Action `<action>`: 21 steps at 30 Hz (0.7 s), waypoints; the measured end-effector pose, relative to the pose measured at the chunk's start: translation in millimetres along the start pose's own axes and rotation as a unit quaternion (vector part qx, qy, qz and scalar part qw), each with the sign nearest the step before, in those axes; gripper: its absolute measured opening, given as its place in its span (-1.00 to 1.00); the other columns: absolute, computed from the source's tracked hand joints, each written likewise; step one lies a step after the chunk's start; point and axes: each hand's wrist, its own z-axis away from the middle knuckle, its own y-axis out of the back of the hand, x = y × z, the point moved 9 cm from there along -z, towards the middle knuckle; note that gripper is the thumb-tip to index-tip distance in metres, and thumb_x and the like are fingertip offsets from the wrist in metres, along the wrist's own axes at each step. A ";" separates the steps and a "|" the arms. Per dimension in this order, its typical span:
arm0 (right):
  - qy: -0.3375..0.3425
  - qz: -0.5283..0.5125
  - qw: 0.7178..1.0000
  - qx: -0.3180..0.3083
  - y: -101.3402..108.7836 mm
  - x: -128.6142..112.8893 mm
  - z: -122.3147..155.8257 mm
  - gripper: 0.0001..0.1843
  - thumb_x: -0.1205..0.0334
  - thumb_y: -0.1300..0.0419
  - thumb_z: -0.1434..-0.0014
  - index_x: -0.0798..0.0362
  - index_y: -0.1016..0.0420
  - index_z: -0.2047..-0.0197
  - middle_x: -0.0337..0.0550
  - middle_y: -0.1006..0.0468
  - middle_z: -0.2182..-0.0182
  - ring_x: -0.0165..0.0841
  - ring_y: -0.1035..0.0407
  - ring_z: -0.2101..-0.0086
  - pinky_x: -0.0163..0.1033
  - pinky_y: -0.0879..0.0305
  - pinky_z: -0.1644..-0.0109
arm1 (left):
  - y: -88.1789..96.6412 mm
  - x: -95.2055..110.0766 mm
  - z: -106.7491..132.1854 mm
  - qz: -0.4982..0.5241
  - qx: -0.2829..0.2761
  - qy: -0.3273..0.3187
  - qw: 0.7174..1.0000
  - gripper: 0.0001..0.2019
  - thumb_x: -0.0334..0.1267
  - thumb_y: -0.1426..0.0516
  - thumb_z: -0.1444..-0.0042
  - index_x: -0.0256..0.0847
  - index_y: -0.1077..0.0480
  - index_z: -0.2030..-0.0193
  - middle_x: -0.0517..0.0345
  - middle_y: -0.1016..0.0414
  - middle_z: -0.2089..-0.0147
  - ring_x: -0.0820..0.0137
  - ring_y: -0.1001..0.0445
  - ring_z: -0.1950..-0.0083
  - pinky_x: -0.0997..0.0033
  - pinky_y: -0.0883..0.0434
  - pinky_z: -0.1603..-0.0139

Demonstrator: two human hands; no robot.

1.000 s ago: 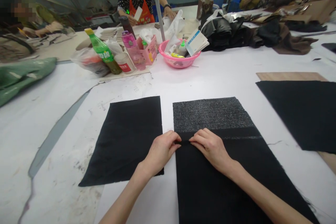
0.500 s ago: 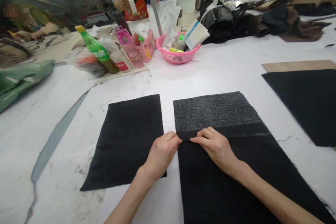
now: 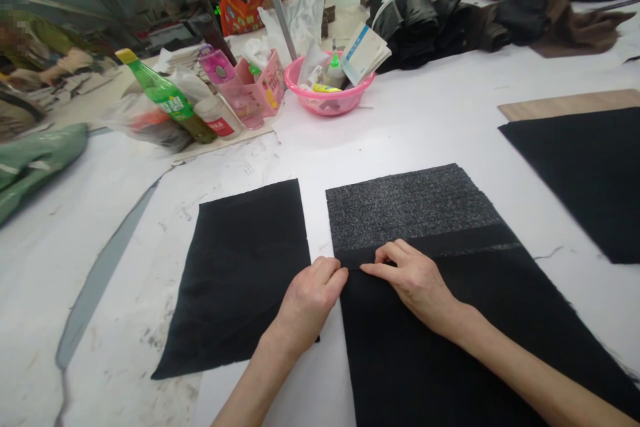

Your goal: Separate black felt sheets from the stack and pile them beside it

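A large piece of black fabric (image 3: 430, 347) lies in front of me, with a speckled grey band (image 3: 400, 207) across its far end and a plain black strip (image 3: 465, 240) along that band. My left hand (image 3: 315, 293) pinches the left edge of the fabric where the strip meets it. Just to the right, my right hand (image 3: 413, 280) presses thumb and fingers together on the same fold line; its fingertips sit close to the left ones. A smaller black fabric piece (image 3: 245, 273) lies flat on the left, partly behind my left hand.
More black fabric (image 3: 585, 173) lies at the right over a tan board (image 3: 570, 105). Farther back stand a pink basin (image 3: 330, 103), a green bottle (image 3: 165, 100) and a pink box (image 3: 265, 83). Dark cloth (image 3: 425, 27) is heaped behind. Two people work across the table.
My view has shifted slightly, moving background things left. Both hands keep their pinch at the fold with little movement. The person in the orange apron has lowered their hands toward the white plastic bag.
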 end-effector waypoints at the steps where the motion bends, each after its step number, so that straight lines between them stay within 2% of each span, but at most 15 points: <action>1: 0.000 0.002 1.000 0.001 0.0 -0.1 0.0 -0.66 0.41 0.01 -0.37 -0.07 -0.54 0.00 -0.13 -0.44 0.28 -0.31 -0.28 0.27 -0.22 -0.27 0.23 | -0.1 0.4 -0.1 -0.007 -0.001 -0.002 1.000 -0.81 -0.50 0.02 -0.28 -0.29 -0.37 0.08 0.04 -0.43 0.18 0.31 -0.41 0.17 0.37 -0.44 0.25; 6: 0.004 0.006 1.000 0.004 0.1 -0.4 0.2 -0.66 0.41 0.01 -0.37 -0.07 -0.54 0.00 -0.12 -0.44 0.27 -0.32 -0.28 0.26 -0.23 -0.27 0.23 | -1.3 3.3 -0.6 -0.025 -0.007 -0.012 1.000 -0.82 -0.50 0.01 -0.28 -0.31 -0.37 0.09 0.03 -0.43 0.18 0.30 -0.42 0.18 0.33 -0.48 0.23; 11: 0.011 -0.003 1.000 0.009 0.8 -0.8 1.1 -0.70 0.40 -0.01 -0.38 -0.02 -0.53 0.01 -0.13 -0.41 0.27 -0.32 -0.25 0.26 -0.22 -0.24 0.23 | 3.8 7.7 -1.7 -0.038 0.020 -0.030 0.999 -0.84 -0.50 0.01 -0.27 -0.32 -0.37 0.11 0.04 -0.43 0.20 0.29 -0.42 0.21 0.31 -0.50 0.27; 15: 0.011 -0.007 1.000 0.001 -0.6 -0.8 1.8 -0.70 0.40 -0.01 -0.37 -0.01 -0.52 0.00 -0.13 -0.40 0.26 -0.31 -0.23 0.25 -0.21 -0.22 0.22 | 4.7 9.2 -2.6 -0.038 0.016 -0.036 0.999 -0.83 -0.52 0.00 -0.26 -0.35 -0.37 0.09 0.02 -0.42 0.19 0.27 -0.42 0.20 0.30 -0.51 0.26; 21: 0.019 0.012 1.000 0.006 1.0 -4.2 1.0 -0.71 0.41 -0.01 -0.37 0.00 -0.52 0.02 -0.13 -0.40 0.27 -0.31 -0.23 0.26 -0.21 -0.19 0.23 | 2.0 4.9 -2.2 -0.013 0.010 -0.018 1.000 -0.81 -0.54 -0.02 -0.24 -0.35 -0.36 0.07 0.03 -0.41 0.18 0.28 -0.41 0.17 0.30 -0.51 0.22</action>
